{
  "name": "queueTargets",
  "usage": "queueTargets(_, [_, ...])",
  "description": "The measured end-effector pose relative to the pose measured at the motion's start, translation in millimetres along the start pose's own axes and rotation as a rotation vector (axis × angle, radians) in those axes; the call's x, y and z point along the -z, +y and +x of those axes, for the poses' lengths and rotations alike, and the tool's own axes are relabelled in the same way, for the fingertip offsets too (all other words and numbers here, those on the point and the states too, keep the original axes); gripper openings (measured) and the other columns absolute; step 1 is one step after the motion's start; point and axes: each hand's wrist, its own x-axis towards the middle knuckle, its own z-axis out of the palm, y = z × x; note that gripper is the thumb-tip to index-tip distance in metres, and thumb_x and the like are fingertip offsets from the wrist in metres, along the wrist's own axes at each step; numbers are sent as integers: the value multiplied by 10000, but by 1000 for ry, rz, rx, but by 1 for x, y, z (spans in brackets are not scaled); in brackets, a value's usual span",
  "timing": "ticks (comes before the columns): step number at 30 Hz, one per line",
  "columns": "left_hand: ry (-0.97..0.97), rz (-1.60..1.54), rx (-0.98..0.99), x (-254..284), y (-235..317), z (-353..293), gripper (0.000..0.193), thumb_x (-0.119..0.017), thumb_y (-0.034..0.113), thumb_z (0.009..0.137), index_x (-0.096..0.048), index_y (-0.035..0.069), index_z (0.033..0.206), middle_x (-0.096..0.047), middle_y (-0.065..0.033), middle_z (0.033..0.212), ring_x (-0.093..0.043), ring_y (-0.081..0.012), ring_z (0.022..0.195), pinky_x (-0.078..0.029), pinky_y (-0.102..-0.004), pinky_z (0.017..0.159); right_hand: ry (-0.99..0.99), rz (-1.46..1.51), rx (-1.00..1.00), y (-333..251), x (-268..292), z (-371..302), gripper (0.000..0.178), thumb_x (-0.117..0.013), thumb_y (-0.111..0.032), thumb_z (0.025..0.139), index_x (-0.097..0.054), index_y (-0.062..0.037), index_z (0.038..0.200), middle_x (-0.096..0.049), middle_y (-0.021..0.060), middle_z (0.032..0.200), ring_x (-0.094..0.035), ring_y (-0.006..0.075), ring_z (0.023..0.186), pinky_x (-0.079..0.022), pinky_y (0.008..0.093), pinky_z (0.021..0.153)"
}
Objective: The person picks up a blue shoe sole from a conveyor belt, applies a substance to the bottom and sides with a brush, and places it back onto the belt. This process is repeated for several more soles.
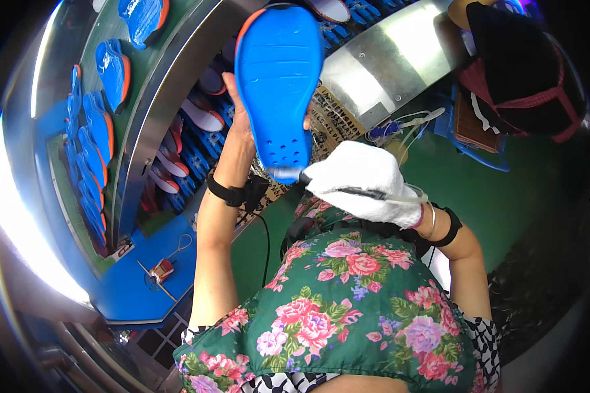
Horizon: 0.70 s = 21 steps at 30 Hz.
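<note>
My left hand [241,116] grips a blue insole [278,78] by its edges, holding it up with the toe end away from me. The insole has small holes in its heel and a bit of orange at its far left edge. A white glove covers my right hand [367,178], which is closed on a small brush [303,177] with a dark end. The brush tip meets the insole's heel and is blurred. A thin clear tube runs along the glove to my wrist. The fingers inside the glove are hidden.
Several blue insoles with orange edges [97,124] lie on a green conveyor belt [170,33] at left. More insoles [203,116] sit below its metal rail. A blue table [137,288] stands near left; a person in dark clothing [518,65] is at far right.
</note>
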Motion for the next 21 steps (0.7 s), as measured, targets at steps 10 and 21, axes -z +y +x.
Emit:
queueTargets(10, [180,45,119,2,3,-1,1203,-333,965,748,-369,76,1557,-613,-246,1335,-705,-404,1012,-606,-611,810,-137,-174,77,-3,10,15,215,-802,-23,786,-781,-59,997,-764,121,997,-709,281,838,-557,381,721])
queueTargets(21, [312,-204,-73,-10,-50,-1,673,-352,519,1085,-504,-51,1408,-639,-253,1291,-659,-349,1171,-546,-487,1029,277,9,-315,-11,38,37,145,-767,63,801,-753,35,942,-757,145,991,-726,206,925,-565,322,837])
